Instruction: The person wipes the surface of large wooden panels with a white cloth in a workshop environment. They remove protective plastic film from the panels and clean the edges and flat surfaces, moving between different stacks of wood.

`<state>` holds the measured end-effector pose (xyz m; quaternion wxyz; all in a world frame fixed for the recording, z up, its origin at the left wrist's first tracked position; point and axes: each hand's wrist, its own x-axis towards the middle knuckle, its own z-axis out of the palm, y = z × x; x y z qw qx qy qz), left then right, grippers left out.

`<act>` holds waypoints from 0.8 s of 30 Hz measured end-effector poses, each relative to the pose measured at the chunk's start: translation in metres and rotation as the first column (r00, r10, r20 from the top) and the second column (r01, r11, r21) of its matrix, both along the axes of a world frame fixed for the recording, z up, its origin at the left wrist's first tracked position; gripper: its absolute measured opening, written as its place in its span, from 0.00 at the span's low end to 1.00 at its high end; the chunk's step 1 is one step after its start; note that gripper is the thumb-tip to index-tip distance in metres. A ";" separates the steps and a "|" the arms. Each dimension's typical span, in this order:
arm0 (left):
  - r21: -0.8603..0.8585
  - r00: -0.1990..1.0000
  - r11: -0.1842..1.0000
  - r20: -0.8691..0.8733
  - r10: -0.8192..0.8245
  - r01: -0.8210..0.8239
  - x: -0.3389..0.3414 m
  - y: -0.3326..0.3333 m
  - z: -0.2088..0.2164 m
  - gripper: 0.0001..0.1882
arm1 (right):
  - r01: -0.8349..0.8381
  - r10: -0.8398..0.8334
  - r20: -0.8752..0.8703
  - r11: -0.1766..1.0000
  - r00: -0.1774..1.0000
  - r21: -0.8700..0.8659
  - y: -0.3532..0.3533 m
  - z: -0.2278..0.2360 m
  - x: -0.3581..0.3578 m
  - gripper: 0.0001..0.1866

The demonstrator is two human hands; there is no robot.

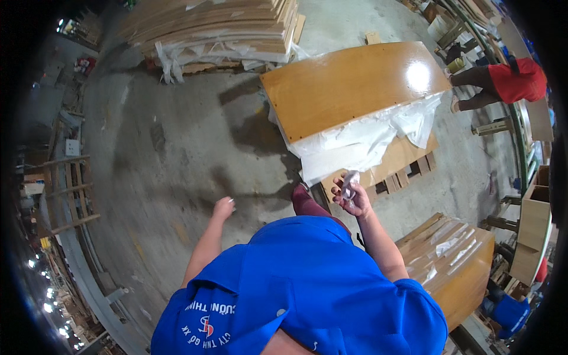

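Observation:
My right hand (359,206) is raised in front of me, its fingers curled around a crumpled piece of whitish plastic (351,180). Just beyond it, a varnished wooden panel (349,89) lies on top of a stack, with white wrapping sheets (349,148) hanging out beneath. My left hand (223,210) hangs low over the concrete floor, apart from any stack. Its fingers are closed, and a small pale bit shows at them, too small to name.
A pallet with wooden boards (396,177) supports the wrapped stack. Far left stands a tall pile of boards (219,29); near right, a plastic-wrapped wooden stack (452,260). A person in a red shirt (520,83) stands by the racks on the right. A wooden pallet (70,192) leans at left.

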<state>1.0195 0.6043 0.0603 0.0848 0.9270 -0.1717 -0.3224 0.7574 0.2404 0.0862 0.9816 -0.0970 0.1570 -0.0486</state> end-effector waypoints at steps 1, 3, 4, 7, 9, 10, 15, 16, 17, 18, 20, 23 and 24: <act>-0.085 0.996 0.993 0.053 -0.075 0.079 0.020 -0.022 0.004 0.15 | -0.003 0.002 -0.045 1.000 0.999 -0.026 -0.004 0.000 0.007 0.26; -0.160 0.982 0.969 0.069 -0.177 0.186 0.048 -0.086 0.007 0.17 | 0.038 -0.037 -0.075 0.999 0.997 0.016 -0.020 -0.005 0.021 0.25; -0.148 0.975 0.964 0.030 -0.219 0.221 0.059 -0.124 0.014 0.18 | 0.078 -0.075 -0.087 0.997 0.993 0.022 -0.028 -0.009 0.024 0.26; -0.121 0.934 0.940 0.204 -0.292 0.320 0.102 -0.193 0.030 0.18 | 0.143 -0.138 -0.100 0.989 0.985 0.042 -0.042 -0.009 0.050 0.26; -0.260 0.926 0.910 0.285 -0.246 0.322 0.143 -0.223 0.026 0.17 | 0.177 -0.170 -0.124 0.983 0.978 0.050 -0.048 -0.010 0.072 0.29; -0.330 0.922 0.886 0.317 -0.221 0.326 0.163 -0.239 0.020 0.17 | 0.196 -0.187 -0.140 0.979 0.972 0.054 -0.051 -0.010 0.082 0.30; -0.469 0.979 0.864 0.167 -0.117 0.183 0.276 -0.324 -0.031 0.16 | 0.344 -0.324 -0.273 0.939 0.906 0.026 -0.051 -0.046 0.116 0.40; -0.470 0.968 0.851 0.197 -0.156 0.233 0.295 -0.347 -0.045 0.16 | 0.379 -0.335 -0.276 0.917 0.901 0.124 -0.048 -0.062 0.117 0.38; -0.427 0.947 0.854 0.247 -0.206 0.298 0.313 -0.363 -0.058 0.16 | 0.424 -0.374 -0.331 0.901 0.867 0.091 -0.044 -0.066 0.125 0.36; -0.380 0.920 0.852 0.297 -0.257 0.361 0.331 -0.379 -0.071 0.16 | 0.463 -0.409 -0.382 0.884 0.829 0.059 -0.038 -0.070 0.135 0.34; -0.337 0.894 0.844 0.317 -0.316 0.418 0.351 -0.411 -0.102 0.17 | 0.547 -0.450 -0.445 0.830 0.774 0.112 -0.032 -0.079 0.150 0.28; -0.276 0.872 0.846 0.329 -0.362 0.456 0.377 -0.461 -0.143 0.16 | 0.638 -0.528 -0.452 0.759 0.719 0.129 -0.029 -0.105 0.181 0.28; -0.243 0.866 0.857 0.344 -0.362 0.455 0.385 -0.476 -0.156 0.16 | 0.660 -0.548 -0.454 0.740 0.703 0.128 -0.029 -0.118 0.192 0.28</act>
